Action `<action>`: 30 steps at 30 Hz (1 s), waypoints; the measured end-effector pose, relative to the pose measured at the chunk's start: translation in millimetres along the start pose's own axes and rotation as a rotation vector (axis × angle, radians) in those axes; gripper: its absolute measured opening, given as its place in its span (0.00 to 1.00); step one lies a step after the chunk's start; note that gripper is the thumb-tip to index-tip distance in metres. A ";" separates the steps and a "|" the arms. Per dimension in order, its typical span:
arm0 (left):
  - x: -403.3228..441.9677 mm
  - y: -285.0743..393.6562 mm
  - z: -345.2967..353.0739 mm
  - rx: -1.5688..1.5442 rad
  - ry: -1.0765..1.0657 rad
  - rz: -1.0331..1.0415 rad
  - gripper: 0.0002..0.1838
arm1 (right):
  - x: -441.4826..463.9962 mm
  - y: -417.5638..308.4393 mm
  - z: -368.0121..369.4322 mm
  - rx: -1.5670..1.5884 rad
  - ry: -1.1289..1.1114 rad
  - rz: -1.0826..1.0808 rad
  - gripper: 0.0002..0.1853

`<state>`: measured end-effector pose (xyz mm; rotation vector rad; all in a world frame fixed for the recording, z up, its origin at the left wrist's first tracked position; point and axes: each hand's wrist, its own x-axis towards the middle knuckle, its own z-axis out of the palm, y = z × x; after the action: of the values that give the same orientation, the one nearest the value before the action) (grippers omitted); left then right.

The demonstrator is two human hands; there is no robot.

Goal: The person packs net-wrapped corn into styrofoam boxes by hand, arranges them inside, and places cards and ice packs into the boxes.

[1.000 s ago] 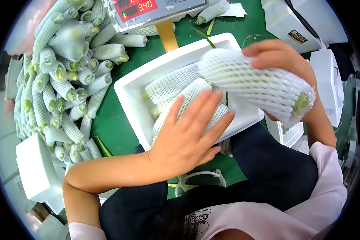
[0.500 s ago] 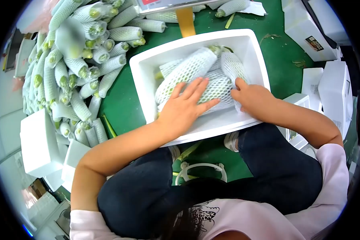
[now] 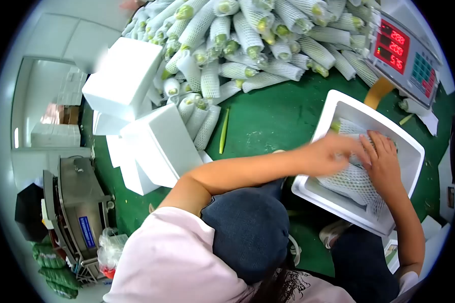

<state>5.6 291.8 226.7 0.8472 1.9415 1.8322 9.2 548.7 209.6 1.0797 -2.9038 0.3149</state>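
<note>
Green floor (image 3: 258, 123), a foam box (image 3: 408, 151), and much out of sight

Set askew at the right of the view, the box holds netted produce, and two hands cover a good part of it. The lower netted bundle (image 3: 351, 183) lies inside the box, its long axis apparently slanting down to the right; its upper reach disappears beneath the hands, so its full outline cannot be traced. Beyond it, the upper netted bundle (image 3: 350, 126) shows only partly, a yellow-green end pointing left near the box's left wall.

The left hand (image 3: 331, 154) is blurred above the near left rim, its fingers toward the other hand; whether they pinch or touch anything, I cannot tell. The right hand (image 3: 385, 164) lies over the netting with fingers extended and slightly apart, pointing away from the wearer; its thumb is hard to make out.

A pile of sleeved pieces (image 3: 247, 43) is cut off by the top edge. Their long axes fan out, many yellow-green tips turned toward the wearer. White foam blocks (image 3: 162, 144) hide its lower left part. The scale (image 3: 407, 60) shows red digits just beyond the box.
</note>
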 end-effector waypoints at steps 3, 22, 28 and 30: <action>-29.0 -49.7 -91.2 0.145 0.826 0.017 0.18 | 3.2 -6.6 -4.1 0.058 -0.126 0.114 0.40; -149.5 -23.7 -135.2 -0.540 0.713 -0.616 0.35 | 2.9 -6.6 -89.2 0.078 0.398 -0.074 0.22; -37.1 69.7 -37.7 -0.206 -0.189 -0.459 0.42 | 8.7 -65.4 -72.5 0.072 0.490 -0.301 0.34; 5.0 51.6 -35.5 -0.287 -0.153 -0.556 0.41 | -5.2 -44.9 -85.4 0.235 0.430 -0.131 0.36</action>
<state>-10.4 266.8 282.1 0.3012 1.5607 1.5947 38.6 535.7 300.8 1.0636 -2.4487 0.7893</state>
